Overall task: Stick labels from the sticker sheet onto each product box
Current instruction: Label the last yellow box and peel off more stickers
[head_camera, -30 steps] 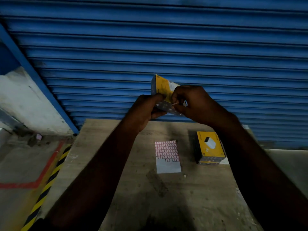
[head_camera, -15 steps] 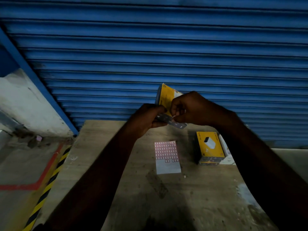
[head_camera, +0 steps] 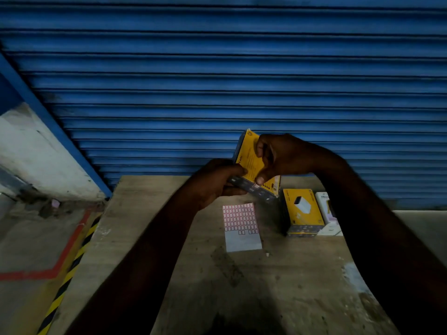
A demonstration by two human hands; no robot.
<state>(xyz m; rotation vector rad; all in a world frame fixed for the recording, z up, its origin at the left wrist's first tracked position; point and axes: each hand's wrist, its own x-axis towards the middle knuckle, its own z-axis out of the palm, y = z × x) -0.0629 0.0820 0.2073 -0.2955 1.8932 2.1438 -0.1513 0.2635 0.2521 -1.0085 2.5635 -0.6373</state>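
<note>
A yellow product box (head_camera: 250, 163) is held up above the far part of the table (head_camera: 278, 298), tilted, with its yellow face turned toward the camera; its lower left end is gripped by the left hand (head_camera: 216, 181), whose fingers are curled round the dark edge; its upper right side is clasped by the right hand (head_camera: 284, 158), with the fingers curled over the top and the thumb pressed down near the box's lower edge; a small pale label (head_camera: 256, 186) is seen just at the thumb tip, though whether it is fully stuck cannot be told. The sticker sheet (head_camera: 242, 226) is laid flat on the table below the held box, well apart from both hands; its upper part is filled with red-bordered labels and its lower part is bare. A second yellow box (head_camera: 302, 211) is set on the table just right of the sheet; a white box (head_camera: 325, 206) is placed beside it, partly hidden by the right forearm. A blue roller shutter (head_camera: 217, 68) is seen behind the table; yellow-and-black hazard tape (head_camera: 70, 267) is laid on the floor (head_camera: 29, 243) at the left.
</note>
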